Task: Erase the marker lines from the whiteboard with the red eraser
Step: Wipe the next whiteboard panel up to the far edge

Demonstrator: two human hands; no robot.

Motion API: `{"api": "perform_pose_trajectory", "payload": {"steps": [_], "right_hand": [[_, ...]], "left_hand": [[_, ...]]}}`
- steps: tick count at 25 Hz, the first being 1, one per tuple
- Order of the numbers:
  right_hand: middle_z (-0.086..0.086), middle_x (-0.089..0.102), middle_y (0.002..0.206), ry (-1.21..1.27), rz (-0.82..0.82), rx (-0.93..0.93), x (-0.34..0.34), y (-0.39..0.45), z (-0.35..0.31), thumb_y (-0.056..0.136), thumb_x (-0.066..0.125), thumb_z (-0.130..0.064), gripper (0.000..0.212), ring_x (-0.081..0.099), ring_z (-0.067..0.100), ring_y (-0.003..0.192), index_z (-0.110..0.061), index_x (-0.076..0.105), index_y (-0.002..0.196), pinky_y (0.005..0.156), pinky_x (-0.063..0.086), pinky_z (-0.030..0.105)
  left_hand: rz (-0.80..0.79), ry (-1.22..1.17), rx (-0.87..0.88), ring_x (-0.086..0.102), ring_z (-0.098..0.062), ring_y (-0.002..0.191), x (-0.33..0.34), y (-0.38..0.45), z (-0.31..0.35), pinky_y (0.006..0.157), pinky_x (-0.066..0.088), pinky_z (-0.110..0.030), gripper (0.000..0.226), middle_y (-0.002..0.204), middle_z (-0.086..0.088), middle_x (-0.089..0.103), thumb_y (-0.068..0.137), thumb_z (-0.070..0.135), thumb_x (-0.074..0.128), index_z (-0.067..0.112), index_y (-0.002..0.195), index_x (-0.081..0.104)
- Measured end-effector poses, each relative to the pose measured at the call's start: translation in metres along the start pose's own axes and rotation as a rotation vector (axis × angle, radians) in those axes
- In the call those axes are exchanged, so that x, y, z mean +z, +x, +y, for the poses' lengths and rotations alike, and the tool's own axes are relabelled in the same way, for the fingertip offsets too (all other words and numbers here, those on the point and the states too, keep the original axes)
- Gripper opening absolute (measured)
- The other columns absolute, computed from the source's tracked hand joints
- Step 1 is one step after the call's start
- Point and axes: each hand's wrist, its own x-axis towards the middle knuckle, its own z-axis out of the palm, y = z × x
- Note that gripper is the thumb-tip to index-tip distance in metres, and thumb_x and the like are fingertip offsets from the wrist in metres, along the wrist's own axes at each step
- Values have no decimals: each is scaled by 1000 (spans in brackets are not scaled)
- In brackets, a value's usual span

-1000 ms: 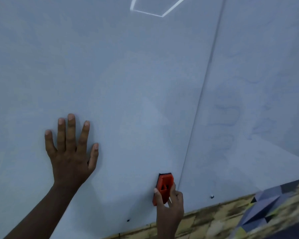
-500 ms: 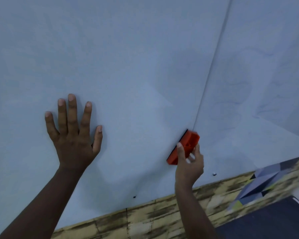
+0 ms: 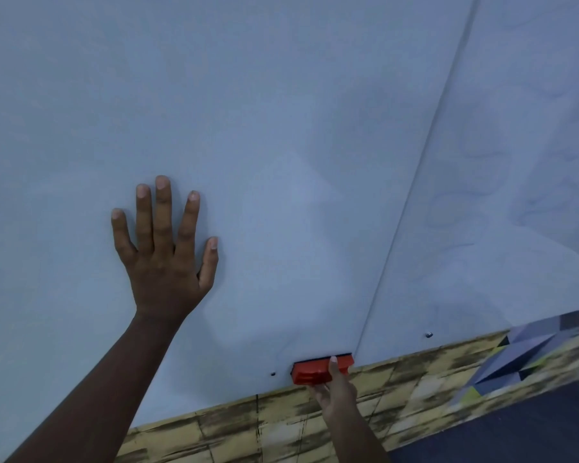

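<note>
Left hand [image 3: 166, 262] flat against the whiteboard [image 3: 248, 128], palm down on the lower left part of the surface, all five fingers straight and spread apart, thumb angled out toward the right; forearm running down to the bottom left corner of the view.

Right hand [image 3: 336, 392] down at the whiteboard's bottom edge, gripping the red eraser [image 3: 316, 370]; thumb laid over the eraser's top, the other fingers curled beneath it and mostly hidden, so cannot tell exactly how they lie; wrist and forearm dropping toward the bottom edge of the view.

Red eraser lying lengthwise along the bottom edge of the whiteboard, its dark felt strip touching the surface, its right end just beside the vertical seam [image 3: 415, 195] that divides the board into two panels; sitting on the left panel, close to that panel's lower right corner.

Faint bluish marker lines [image 3: 448, 222] showing on the right panel, loops and curves smudged and pale, well apart from the eraser; left panel near the hands looking cloudy, with lighter and darker patches.

Two small dark screw heads near the bottom edge: one [image 3: 273, 374] just left of the eraser, one [image 3: 428, 335] on the right panel.

Below the board, a yellowish brick-patterned wall [image 3: 248, 429]; at the lower right, a patch of grey geometric shapes [image 3: 522, 349] and a dark floor [image 3: 515, 429].
</note>
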Motion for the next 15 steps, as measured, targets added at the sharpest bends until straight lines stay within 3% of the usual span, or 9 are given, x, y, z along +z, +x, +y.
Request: {"api": "perform_pose_trajectory", "payload": {"steps": [1, 4, 8, 12, 15], "right_hand": [[27, 59, 134, 39, -19, 16, 5, -9, -6, 102, 60, -9, 36, 65, 37, 99, 8, 53, 132, 64, 65, 41], [23, 66, 109, 84, -98, -10, 21, -43, -42, 94, 72, -20, 39, 66, 36, 88, 3, 55, 121, 91, 57, 60], [17, 71, 97, 29, -176, -152, 45, -89, -92, 90, 78, -22, 26, 73, 34, 89, -5, 62, 101, 78, 63, 52], [19, 73, 107, -16, -205, -205, 53, -98, -61, 82, 86, -27, 48, 76, 34, 91, -3, 63, 117, 72, 65, 45], [19, 70, 114, -36, -127, -194, 48, -78, -13, 82, 86, -24, 51, 73, 36, 99, -4, 61, 122, 73, 64, 49]], "left_hand": [[-2, -1, -1, 1, -29, 166, 0, 0, 0, 133, 2, -55, 69, 172, -22, 21, 107, 37, 54, 12, 167, 30], [-5, 0, -8, 1, -29, 166, 1, -2, -1, 133, 2, -55, 69, 171, -22, 23, 107, 38, 53, 12, 167, 30], [9, 0, -3, 1, -29, 166, 2, -2, -1, 133, 3, -55, 70, 170, -24, 27, 107, 37, 54, 12, 168, 30], [8, -7, -12, 2, -28, 166, 2, -3, 0, 133, 4, -55, 71, 170, -24, 26, 107, 37, 54, 14, 169, 28], [0, -19, -15, 2, -28, 166, 2, -3, 1, 132, 5, -56, 71, 170, -23, 26, 107, 37, 55, 14, 168, 28]]}}
